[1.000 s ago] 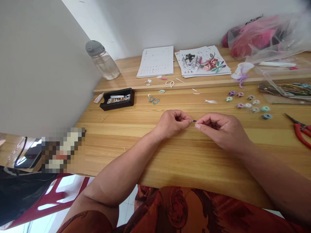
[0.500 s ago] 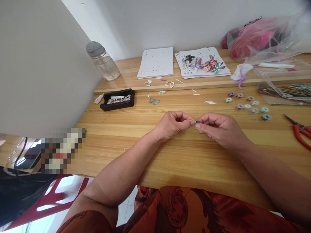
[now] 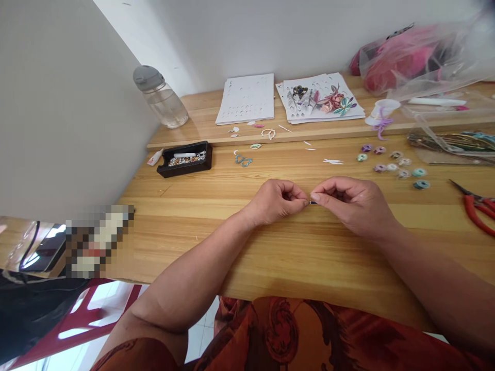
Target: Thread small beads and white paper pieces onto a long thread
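Note:
Over the middle of the wooden table point(image 3: 174, 221), a small dark blue piece point(image 3: 313, 202) shows between my two hands. My left hand point(image 3: 276, 202) pinches its left end with thumb and forefinger. My right hand point(image 3: 350, 203) is closed in a pinch just above and beside the piece; whatever lies between its fingertips is too small to make out. Beyond my hands lie a blue looped outline shape point(image 3: 244, 161), a white-and-green leaf shape point(image 3: 256, 146) and thin white cut pieces point(image 3: 333, 161).
Small thread spools point(image 3: 421, 184) and red-handled pliers point(image 3: 479, 211) lie at the right. At the left is a black tray of beads point(image 3: 185, 167). Behind stand a water bottle point(image 3: 166, 105), paper sheets point(image 3: 247, 98), a white cup point(image 3: 382, 111) and a plastic bag point(image 3: 406, 67).
The blue piece sits slightly lower in the view. My right fingertips have shifted up off its middle, and my left fingers have curled a little differently around its end.

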The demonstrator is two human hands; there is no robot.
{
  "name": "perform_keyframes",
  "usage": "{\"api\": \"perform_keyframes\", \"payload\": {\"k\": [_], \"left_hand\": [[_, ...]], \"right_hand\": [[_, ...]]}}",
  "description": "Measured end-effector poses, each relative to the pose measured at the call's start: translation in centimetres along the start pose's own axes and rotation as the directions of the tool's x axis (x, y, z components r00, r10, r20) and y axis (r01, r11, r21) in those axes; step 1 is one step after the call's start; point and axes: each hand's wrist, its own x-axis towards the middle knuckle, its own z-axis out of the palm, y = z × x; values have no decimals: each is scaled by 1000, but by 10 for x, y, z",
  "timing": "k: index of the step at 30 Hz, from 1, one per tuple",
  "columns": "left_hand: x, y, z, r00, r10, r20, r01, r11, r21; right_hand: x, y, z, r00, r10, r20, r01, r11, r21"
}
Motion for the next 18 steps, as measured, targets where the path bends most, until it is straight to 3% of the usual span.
{"api": "perform_keyframes", "payload": {"k": [5,10,15,18], "left_hand": [[0,1,0,1000,-25,8,25,994,-103],[1,1,0,993,-57,-99,40,986,-161],[2,1,-1,985,-30,-170,21,998,-54],[1,1,-2,988,-18,-152,22,999,25]], "right_hand": [[5,5,0,996,70,47,-75,990,118],[1,5,4,995,67,78,-73,995,68],[-4,1,5,999,7,37,-6,999,-46],[-4,0,3,1000,-11,14,13,996,-88]]}}
